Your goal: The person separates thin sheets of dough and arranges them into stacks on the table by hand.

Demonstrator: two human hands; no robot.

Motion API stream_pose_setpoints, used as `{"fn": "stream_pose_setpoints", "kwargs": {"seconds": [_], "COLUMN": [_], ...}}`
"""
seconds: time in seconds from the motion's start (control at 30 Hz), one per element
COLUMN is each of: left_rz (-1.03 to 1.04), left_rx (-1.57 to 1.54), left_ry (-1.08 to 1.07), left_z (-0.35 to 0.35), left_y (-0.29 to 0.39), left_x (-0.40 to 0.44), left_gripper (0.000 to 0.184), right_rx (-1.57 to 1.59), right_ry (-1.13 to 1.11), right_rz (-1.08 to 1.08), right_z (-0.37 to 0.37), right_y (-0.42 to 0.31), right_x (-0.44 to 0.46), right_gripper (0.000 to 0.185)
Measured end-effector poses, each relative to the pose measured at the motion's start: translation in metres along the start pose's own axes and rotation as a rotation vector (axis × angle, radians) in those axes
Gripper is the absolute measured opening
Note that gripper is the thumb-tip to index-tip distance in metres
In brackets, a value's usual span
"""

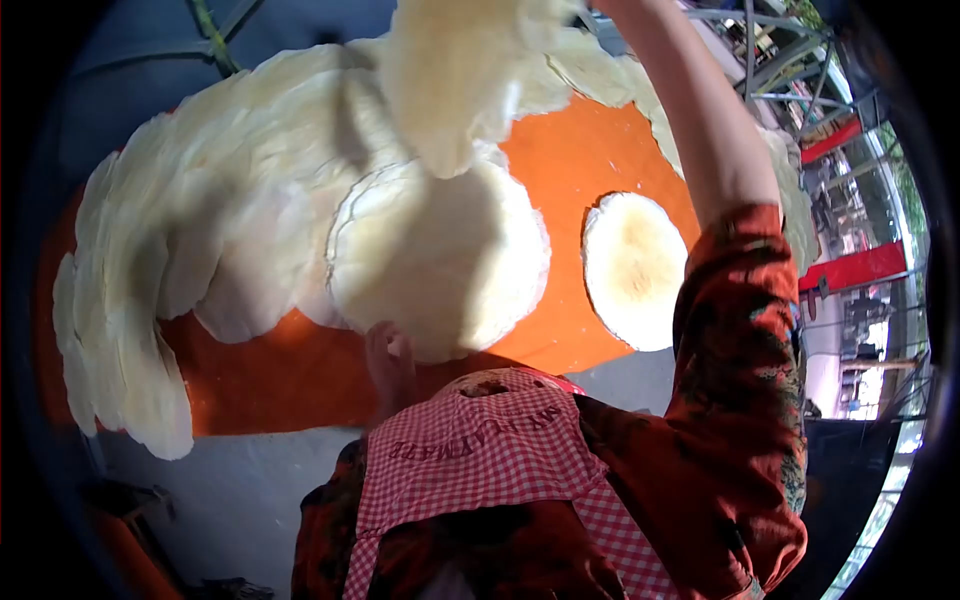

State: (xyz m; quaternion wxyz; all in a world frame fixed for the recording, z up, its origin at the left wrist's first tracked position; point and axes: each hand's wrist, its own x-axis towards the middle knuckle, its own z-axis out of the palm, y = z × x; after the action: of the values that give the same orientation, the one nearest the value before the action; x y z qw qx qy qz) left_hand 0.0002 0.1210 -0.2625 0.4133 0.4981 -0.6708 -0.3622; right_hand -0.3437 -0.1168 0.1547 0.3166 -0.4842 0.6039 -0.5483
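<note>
A round stack of thin, pale flatbread sheets [440,260] lies on an orange cloth [560,160]. My left hand [388,352] is at the stack's near left edge, with fingers curled together; what they pinch, if anything, is too small to tell. My right arm reaches up and forward, and my right hand [597,5] is mostly cut off by the top edge of the view. From it a limp, pale sheet [440,80] hangs in the air above the far side of the stack, casting a shadow. Its grip is partly hidden.
Many overlapping sheets [250,120] cover the cloth's left and far sides. A smaller round stack [635,270], browned at its centre, lies to the right. Metal bars [750,50] and red panels [855,268] stand at the right. Grey floor [250,480] shows in front of the cloth.
</note>
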Motion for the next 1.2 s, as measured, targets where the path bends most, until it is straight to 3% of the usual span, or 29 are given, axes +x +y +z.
{"fn": "stream_pose_setpoints", "kwargs": {"seconds": [0.1, 0.17, 0.23, 0.27, 0.3, 0.33, 0.37, 0.4, 0.43, 0.5, 0.53, 0.57, 0.6, 0.63, 0.7, 0.8, 0.87, 0.97, 1.0, 1.1, 1.2], "left_rz": [-0.605, -0.716, -0.721, -0.833, -0.943, -0.862, -0.785, -0.800, -0.820, -0.855, -0.862, -0.862, -0.855, -0.840, -0.809, -0.934, -0.994, -0.905, -0.998, -0.960, -0.956], "left_rx": [-1.192, -1.551, -1.831, -1.809, -1.781, -1.759, -1.732, -1.670, -1.642, -1.588, -1.618, -1.649, -1.681, -1.668, -1.643, -1.564, -1.482, -1.460, -1.392, -1.533, -1.469], "left_ry": [-0.245, -0.255, -0.324, -0.228, -0.133, -0.219, -0.306, -0.347, -0.343, -0.337, -0.370, -0.406, -0.444, -0.466, -0.503, -0.379, -0.329, -0.476, -0.417, -0.399, -0.387], "left_z": [-0.010, -0.015, -0.013, -0.012, -0.010, -0.003, 0.004, 0.001, -0.002, -0.004, -0.005, -0.005, -0.003, -0.002, 0.000, 0.000, -0.002, 0.018, 0.017, 0.003, 0.000], "left_y": [0.001, 0.009, -0.003, -0.003, -0.003, -0.019, -0.035, -0.028, -0.023, -0.018, -0.020, -0.025, -0.028, -0.031, -0.036, -0.037, -0.028, -0.068, -0.059, -0.033, -0.024], "left_x": [0.026, 0.043, 0.054, 0.057, 0.061, 0.063, 0.063, 0.064, 0.065, 0.068, 0.067, 0.070, 0.073, 0.074, 0.074, 0.075, 0.074, 0.074, 0.076, 0.079, 0.079], "left_gripper": [0.048, 0.057, 0.068, 0.068, 0.068, 0.068, 0.067, 0.065, 0.066, 0.068, 0.069, 0.070, 0.071, 0.072, 0.074, 0.069, 0.061, 0.056, 0.050, 0.042, 0.034], "right_rx": [0.073, 0.025, -0.053, 0.063, -0.132, -0.134, -0.680, -1.108, -1.160, -0.752, -0.657, -0.664, -0.890, -0.956, -0.991, -0.705, -0.831, -0.892, -0.917, -0.746, -0.819], "right_ry": [-0.020, 0.119, 0.070, 0.149, 0.162, 0.108, 0.249, 0.345, 0.269, 0.126, -0.065, -0.257, -0.394, -0.433, -0.462, -0.443, -0.441, -0.512, -0.530, -0.587, -0.518], "right_rz": [0.009, 0.095, 0.293, 0.367, 0.488, 0.472, 0.408, 0.098, -0.033, -0.140, -0.147, -0.438, -0.415, -0.340, -0.343, -0.291, -0.332, -0.419, -0.466, -0.150, -0.053], "right_z": [-0.018, -0.002, -0.018, -0.010, -0.017, -0.025, -0.029, -0.013, 0.000, 0.060, 0.092, 0.105, 0.128, 0.142, 0.148, 0.139, 0.134, 0.142, 0.145, 0.152, 0.153], "right_y": [0.053, 0.087, 0.181, 0.215, 0.264, 0.306, 0.366, 0.361, 0.346, 0.307, 0.265, 0.299, 0.261, 0.269, 0.285, 0.304, 0.301, 0.300, 0.299, 0.295, 0.302], "right_x": [-0.048, -0.109, -0.126, -0.153, -0.169, -0.192, -0.206, -0.241, -0.261, -0.294, -0.310, -0.314, -0.323, -0.328, -0.329, -0.311, -0.304, -0.301, -0.301, -0.298, -0.302], "right_gripper": [0.017, 0.038, 0.027, 0.024, 0.019, 0.029, 0.042, 0.052, 0.051, 0.056, 0.054, 0.065, 0.080, 0.083, 0.073, 0.066, 0.060, 0.061, 0.062, 0.069, 0.069]}}
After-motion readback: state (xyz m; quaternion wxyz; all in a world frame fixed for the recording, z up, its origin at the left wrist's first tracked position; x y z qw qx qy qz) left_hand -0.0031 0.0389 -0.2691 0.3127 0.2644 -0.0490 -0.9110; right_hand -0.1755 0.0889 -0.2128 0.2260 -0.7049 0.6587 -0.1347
